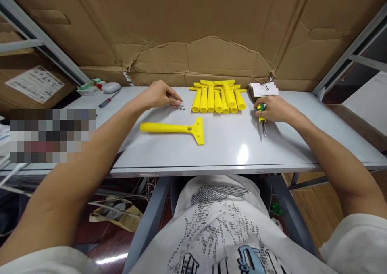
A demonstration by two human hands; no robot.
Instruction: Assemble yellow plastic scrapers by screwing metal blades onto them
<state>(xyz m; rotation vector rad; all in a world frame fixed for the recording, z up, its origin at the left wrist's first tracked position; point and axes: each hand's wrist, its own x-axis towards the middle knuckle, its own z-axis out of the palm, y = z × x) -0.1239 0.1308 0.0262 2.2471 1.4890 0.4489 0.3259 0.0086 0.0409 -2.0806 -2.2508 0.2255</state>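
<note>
My left hand [161, 94] reaches down to a few small screws [182, 107] on the white table, its fingers pinched together at them; whether one is between the fingertips is too small to make out. In front of it lies a yellow scraper [172, 129], its handle pointing left and its wide head to the right. My right hand [273, 108] grips a green and yellow screwdriver [261, 115], the metal tip pointing down toward me. Between the hands, several yellow scraper handles [211, 98] lie in a pile, round ends facing me.
A stack of white printed cards [263, 89] stands behind my right hand. At the back left lie another screwdriver [109, 98], a grey computer mouse [111, 87] and a small box [90, 87]. Cardboard [196, 28] walls off the back, with metal shelf posts [353, 48] at both sides.
</note>
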